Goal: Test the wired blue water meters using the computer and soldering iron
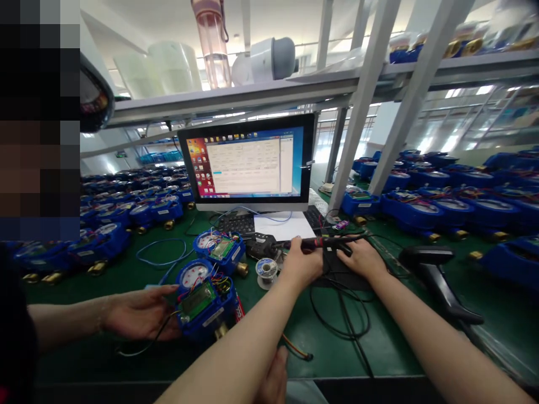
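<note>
Below the monitor: the monitor point(248, 163) stands at the back of the green tabletop point(391, 342), and both of the person's hands work just in front of it
Soldering iron: a thin black and red soldering iron point(324, 242) lies almost level in front of the monitor, with its tip toward the left
Left hand: the left hand point(302, 262) is under the front part of the iron, fingers closed around the handle
Right hand: the right hand point(362, 259) rests at the rear part of the iron, fingers curled together over it and the black cable point(337, 320)
How it handles: I judge the iron as light and stiff, but the metal tip may be hot and the cable pulls a little, so the safe place to hold is the insulated handle, well back from the tip
Solder spool: a small solder spool point(266, 268) sits just left of the left hand
Water meter: an open blue water meter point(204, 300) stands to the lower left of the monitor; it looks heavy for its brass fittings, with fragile thin wires on top
Other hand: another person's hand point(143, 311) touches this meter from the left side
Scanner: a black barcode scanner point(438, 280) lies to the lower right of the monitor
</note>
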Demonstrator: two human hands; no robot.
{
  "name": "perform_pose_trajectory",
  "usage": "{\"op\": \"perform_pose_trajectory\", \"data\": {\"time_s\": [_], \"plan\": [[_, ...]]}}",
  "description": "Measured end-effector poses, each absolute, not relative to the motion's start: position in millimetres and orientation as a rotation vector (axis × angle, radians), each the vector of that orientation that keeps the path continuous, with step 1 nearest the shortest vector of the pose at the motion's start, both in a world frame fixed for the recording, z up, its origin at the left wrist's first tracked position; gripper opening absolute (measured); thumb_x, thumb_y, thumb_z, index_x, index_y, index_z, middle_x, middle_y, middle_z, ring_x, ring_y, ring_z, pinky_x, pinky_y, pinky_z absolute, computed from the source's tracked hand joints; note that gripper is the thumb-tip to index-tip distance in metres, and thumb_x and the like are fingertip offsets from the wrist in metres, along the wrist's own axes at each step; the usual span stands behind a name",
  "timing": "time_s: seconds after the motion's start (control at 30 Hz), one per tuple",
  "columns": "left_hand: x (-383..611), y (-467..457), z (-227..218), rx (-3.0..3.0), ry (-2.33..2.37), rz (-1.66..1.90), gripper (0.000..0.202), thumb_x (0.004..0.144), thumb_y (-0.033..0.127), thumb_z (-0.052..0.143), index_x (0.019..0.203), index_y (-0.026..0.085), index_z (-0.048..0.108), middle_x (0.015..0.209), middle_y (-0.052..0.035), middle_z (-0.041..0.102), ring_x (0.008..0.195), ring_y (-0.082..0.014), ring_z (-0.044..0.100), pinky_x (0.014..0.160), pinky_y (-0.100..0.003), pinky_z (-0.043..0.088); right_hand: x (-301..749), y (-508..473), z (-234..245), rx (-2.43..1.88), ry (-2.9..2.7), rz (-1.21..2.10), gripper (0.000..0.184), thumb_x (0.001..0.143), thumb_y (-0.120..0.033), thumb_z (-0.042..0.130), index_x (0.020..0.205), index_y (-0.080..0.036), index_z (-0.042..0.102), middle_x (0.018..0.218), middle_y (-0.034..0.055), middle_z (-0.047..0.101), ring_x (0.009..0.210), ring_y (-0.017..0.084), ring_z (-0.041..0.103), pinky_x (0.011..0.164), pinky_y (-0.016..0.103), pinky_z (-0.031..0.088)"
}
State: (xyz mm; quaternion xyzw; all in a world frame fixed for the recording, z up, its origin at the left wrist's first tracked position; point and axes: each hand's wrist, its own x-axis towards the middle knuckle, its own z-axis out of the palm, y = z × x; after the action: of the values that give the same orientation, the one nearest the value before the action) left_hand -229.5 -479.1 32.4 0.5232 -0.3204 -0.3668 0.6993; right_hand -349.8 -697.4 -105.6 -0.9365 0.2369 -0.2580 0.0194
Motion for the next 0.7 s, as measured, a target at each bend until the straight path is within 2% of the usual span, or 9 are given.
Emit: {"op": "perform_pose_trajectory", "data": {"time_s": [0.07, 0.13, 0.2, 0.23, 0.3, 0.33, 0.4, 0.57, 0.7], "plan": [[-226.7, -458.0, 49.5, 1.355, -0.848, -0.585, 0.031, 0.084, 0.008, 0.004, 0.060, 0.022, 0.018, 0.067, 0.0018, 0.010, 0.052, -0.0132, 0.032, 0.061, -0.020, 0.042, -350.7, -697.7, -106.3, -2.887, 0.716, -0.808, 0.041, 0.084, -0.039, 0.047, 0.117, -0.021, 0.062, 0.116, 0.0121, 0.052, 0.099, 0.027, 0.057, 0.089, 0.042, 0.050], [-217.0, -429.3, 61.2, 1.584, -0.990, -0.301, 0.028, 0.084, 0.010, 0.018, 0.062, 0.022, 0.029, 0.070, -0.0019, 0.025, 0.089, -0.0251, 0.052, 0.085, -0.042, 0.048, -351.1, -698.2, -106.2, -2.870, 0.698, -0.811, 0.045, 0.084, -0.042, 0.044, 0.117, -0.019, 0.063, 0.116, 0.0140, 0.052, 0.097, 0.029, 0.057, 0.087, 0.045, 0.051], [-203.4, -395.3, 68.6, 1.884, -1.253, -0.026, 0.028, 0.082, 0.003, 0.026, 0.070, 0.011, 0.049, 0.081, -0.0099, 0.041, 0.123, -0.0407, 0.037, 0.097, -0.065, 0.032, -351.1, -698.1, -105.1, -2.860, 0.688, -0.807, 0.047, 0.084, -0.044, 0.043, 0.116, -0.017, 0.064, 0.116, 0.0155, 0.051, 0.096, 0.031, 0.057, 0.087, 0.048, 0.051], [-196.5, -378.3, 71.1, 2.090, -1.477, 0.170, 0.032, 0.082, -0.002, 0.023, 0.079, -0.001, 0.055, 0.087, -0.0158, 0.046, 0.126, -0.0449, 0.033, 0.097, -0.067, 0.031, -351.1, -697.7, -104.4, -2.857, 0.688, -0.804, 0.047, 0.084, -0.043, 0.043, 0.116, -0.017, 0.064, 0.116, 0.0155, 0.051, 0.096, 0.031, 0.057, 0.087, 0.048, 0.051], [-185.2, -350.3, 72.6, 2.338, -1.911, 0.841, 0.039, 0.080, -0.010, 0.014, 0.087, -0.023, 0.050, 0.091, -0.0231, 0.049, 0.120, -0.0452, 0.041, 0.094, -0.059, 0.040, -350.7, -696.5, -102.7, -2.855, 0.697, -0.794, 0.044, 0.084, -0.041, 0.045, 0.117, -0.019, 0.063, 0.117, 0.0140, 0.051, 0.098, 0.029, 0.057, 0.088, 0.045, 0.050], [-182.1, -341.2, 71.0, 2.373, -1.928, 1.073, 0.041, 0.084, -0.009, 0.012, 0.092, -0.026, 0.047, 0.094, -0.0237, 0.049, 0.119, -0.0442, 0.043, 0.090, -0.054, 0.045, -350.3, -695.9, -102.0, -2.855, 0.704, -0.790, 0.042, 0.084, -0.040, 0.046, 0.117, -0.020, 0.063, 0.117, 0.0130, 0.051, 0.099, 0.028, 0.057, 0.089, 0.044, 0.050], [-184.1, -334.5, 61.1, 2.226, -1.821, 1.268, 0.052, 0.090, 0.003, 0.007, 0.097, -0.020, 0.053, 0.091, -0.0179, 0.048, 0.113, -0.0420, 0.049, 0.078, -0.046, 0.051, -349.2, -695.0, -101.0, -2.852, 0.725, -0.786, 0.040, 0.083, -0.036, 0.049, 0.117, -0.021, 0.062, 0.119, 0.0117, 0.051, 0.101, 0.027, 0.056, 0.092, 0.042, 0.049], [-233.8, -352.9, 2.5, 1.943, -1.584, 1.051, 0.057, 0.098, 0.039, 0.023, 0.091, 0.000, 0.064, 0.087, -0.0120, 0.049, 0.099, -0.0323, 0.060, 0.072, -0.032, 0.052, -348.9, -690.8, -97.7, -2.787, 0.788, -0.803, 0.042, 0.078, -0.027, 0.055, 0.119, -0.023, 0.060, 0.119, 0.0108, 0.051, 0.105, 0.027, 0.054, 0.091, 0.041, 0.048], [-265.7, -349.7, -40.4, 1.872, -1.596, 0.931, 0.043, 0.095, 0.044, 0.041, 0.087, 0.009, 0.066, 0.080, -0.0093, 0.053, 0.085, -0.0227, 0.063, 0.065, -0.022, 0.051, -350.2, -685.5, -88.0, -2.657, 0.848, -0.875, 0.045, 0.076, -0.028, 0.056, 0.120, -0.020, 0.059, 0.117, 0.0130, 0.055, 0.104, 0.032, 0.053, 0.090, 0.049, 0.047]]}}
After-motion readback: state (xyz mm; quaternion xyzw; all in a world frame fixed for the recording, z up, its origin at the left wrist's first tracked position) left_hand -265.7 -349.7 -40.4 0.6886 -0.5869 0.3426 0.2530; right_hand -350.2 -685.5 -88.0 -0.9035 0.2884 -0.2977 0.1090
